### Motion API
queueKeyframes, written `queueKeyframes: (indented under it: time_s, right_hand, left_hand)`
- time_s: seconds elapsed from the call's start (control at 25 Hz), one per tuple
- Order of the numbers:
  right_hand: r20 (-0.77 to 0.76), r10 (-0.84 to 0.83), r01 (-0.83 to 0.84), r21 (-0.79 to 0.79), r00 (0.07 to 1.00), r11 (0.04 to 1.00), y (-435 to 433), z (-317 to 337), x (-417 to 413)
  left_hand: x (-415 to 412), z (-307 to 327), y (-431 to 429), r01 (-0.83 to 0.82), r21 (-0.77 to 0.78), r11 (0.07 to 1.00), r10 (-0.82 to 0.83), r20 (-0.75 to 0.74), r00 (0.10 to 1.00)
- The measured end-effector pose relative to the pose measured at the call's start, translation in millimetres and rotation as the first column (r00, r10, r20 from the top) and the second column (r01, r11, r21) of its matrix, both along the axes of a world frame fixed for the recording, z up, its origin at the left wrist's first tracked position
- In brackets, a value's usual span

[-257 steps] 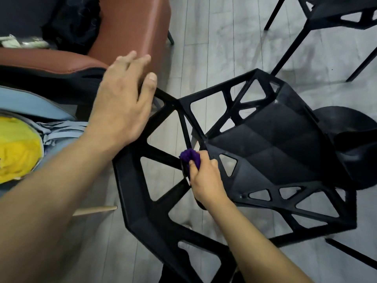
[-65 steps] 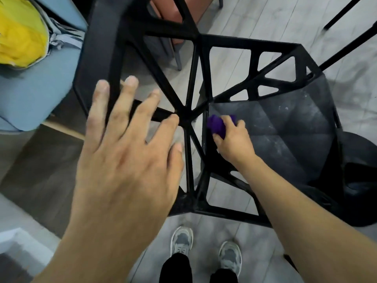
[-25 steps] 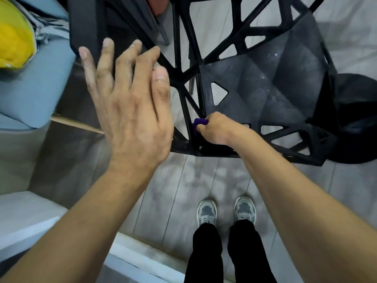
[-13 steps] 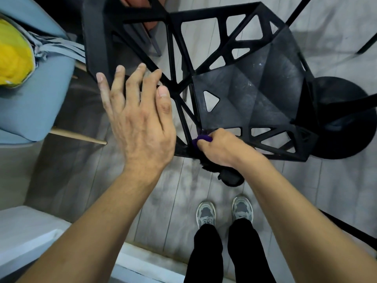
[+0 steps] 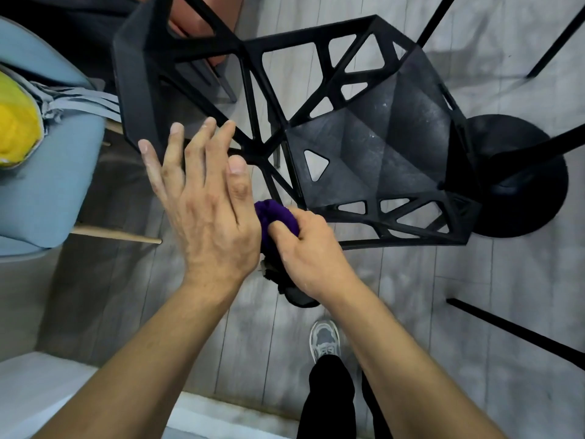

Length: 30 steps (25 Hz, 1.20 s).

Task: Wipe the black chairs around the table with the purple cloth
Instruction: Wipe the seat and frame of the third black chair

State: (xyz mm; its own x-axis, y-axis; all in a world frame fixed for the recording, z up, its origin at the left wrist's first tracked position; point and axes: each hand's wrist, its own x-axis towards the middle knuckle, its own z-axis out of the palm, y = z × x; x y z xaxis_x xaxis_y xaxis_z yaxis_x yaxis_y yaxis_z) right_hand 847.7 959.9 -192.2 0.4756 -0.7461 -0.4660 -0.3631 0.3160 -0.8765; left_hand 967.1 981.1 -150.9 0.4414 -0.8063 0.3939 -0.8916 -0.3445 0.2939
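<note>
Observed from above: 1 black chair point(image 5: 364, 147) of open lattice build, with triangular cut-outs in the back and along the seat edges. The solid seat panel carries pale dusty marks.

Purple cloth point(image 5: 277, 215): bunched into a ball at the near left corner of the seat, where the front rail meets the back frame. It touches the frame there.

Right hand point(image 5: 310, 255): fingers and thumb curled round the purple cloth, gripping it from the near side. A dark part of the bundle hangs below the hand; what it is cannot be told.

Left hand point(image 5: 205, 210): flat, fingers straight and slightly fanned, thumb alongside. It lies over the lower bars of the chair back, just beside the cloth. Contact with the bars cannot be confirmed. It holds nothing.

Surroundings: grey plank floor point(image 5: 474, 296). A round black base point(image 5: 522, 185) stands just right of the chair, partly behind it. A blue chair point(image 5: 47, 185) with pale wooden legs stands at left and carries a yellow item point(image 5: 15, 128) and grey straps. A brown seat point(image 5: 202, 23) shows at top, behind the chair back. 1 grey shoe point(image 5: 325, 340) and dark trouser legs appear at bottom.
</note>
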Motion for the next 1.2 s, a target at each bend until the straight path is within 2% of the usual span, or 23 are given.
queueKeyframes:
  time_s: [0.12, 0.24, 0.28, 0.36, 0.44, 0.52, 0.6, 0.68, 0.84, 0.92, 1.0, 1.2]
  right_hand:
    - [-0.222, -0.022, 0.026, 0.018, 0.975, 0.999, 6, -18, -16]
    - [-0.302, -0.010, 0.038, 0.085, 0.953, 0.996, 3, -18, -22]
    - [-0.286, -0.020, 0.048, 0.091, 0.958, 0.995, 2, -15, -21]
    - [-0.122, -0.056, 0.071, 0.123, 0.991, 0.990, 4, -1, -15]
    - [0.008, -0.031, 0.031, 0.033, 0.999, 0.999, 5, 12, -4]
    - [0.012, 0.045, -0.044, -0.079, 0.999, 0.996, 0, 22, 11]
    - [0.017, 0.071, -0.069, -0.111, 0.997, 0.991, -5, 29, 20]
    - [0.017, 0.023, -0.022, -0.062, 1.000, 0.998, -2, 23, 15]
    - [-0.106, -0.062, 0.072, 0.095, 0.992, 0.993, 13, -9, -15]
    - [-0.074, -0.129, 0.142, 0.215, 0.989, 0.966, 14, -8, -18]
    - [-0.028, -0.139, 0.141, 0.276, 0.990, 0.951, 12, -4, -14]
    - [0.126, -0.008, 0.002, 0.049, 0.992, 0.999, 0, 34, 23]
  left_hand:
    - [-1, 1, 0, -0.003, -0.001, 1.000, 0.003, -0.007, 1.000]
    - [0, -1, 0, 0.007, -0.024, 1.000, -0.007, -0.016, 1.000]
    - [0, -1, 0, 0.012, -0.029, 1.000, -0.013, -0.031, 0.999]
    - [1, 0, 0, 0.020, -0.039, 0.999, -0.022, -0.054, 0.998]
    - [1, 2, 0, 0.019, -0.038, 0.999, -0.022, -0.078, 0.997]
    - [-1, 6, 2, 0.043, -0.036, 0.998, -0.048, -0.124, 0.991]
    - [2, 12, 8, 0.100, -0.054, 0.994, -0.109, -0.216, 0.970]
    - [15, 19, 12, 0.132, -0.092, 0.987, -0.154, -0.309, 0.939]
    - [65, 24, -4, -0.003, -0.056, 0.998, -0.017, -0.344, 0.939]
    - [76, 20, -12, -0.009, -0.048, 0.999, -0.010, -0.390, 0.921]
    - [73, 17, -15, -0.027, -0.075, 0.997, -0.008, -0.430, 0.903]
    - [70, 14, -14, -0.045, -0.097, 0.994, 0.004, -0.387, 0.922]
